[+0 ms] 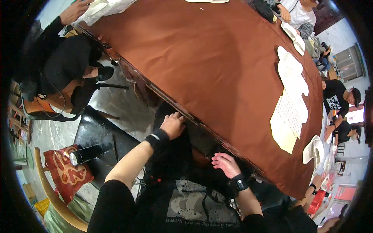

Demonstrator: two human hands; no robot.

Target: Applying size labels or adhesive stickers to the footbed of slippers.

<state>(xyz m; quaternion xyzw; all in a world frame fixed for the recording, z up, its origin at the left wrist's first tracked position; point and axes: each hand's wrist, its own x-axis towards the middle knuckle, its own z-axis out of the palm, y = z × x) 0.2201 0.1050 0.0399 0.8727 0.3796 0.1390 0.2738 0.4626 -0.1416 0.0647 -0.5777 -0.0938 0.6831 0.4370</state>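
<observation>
My left hand (173, 125), with a black wristband, lies palm down beside the near edge of the brown-covered table (182, 58). Its fingers are loosely bent and a little apart, over something dark that seems to be my leg. Just off the same edge, farther right, my right hand (226, 165) is turned partly palm up. Its fingers curl loosely and nothing shows in them; a dark watch (240, 182) sits on that wrist. Both hands are apart from the pale pieces (291, 70) and the patterned sheet (287, 116) on the table's right side.
White slipper-like items (314, 150) lie along the right edge, with others (293, 38) at the far right. A person in black (62, 66) sits at left. A black bench (101, 130) holds a dark bottle (86, 154) beside a red bag (68, 171). Several people work at right.
</observation>
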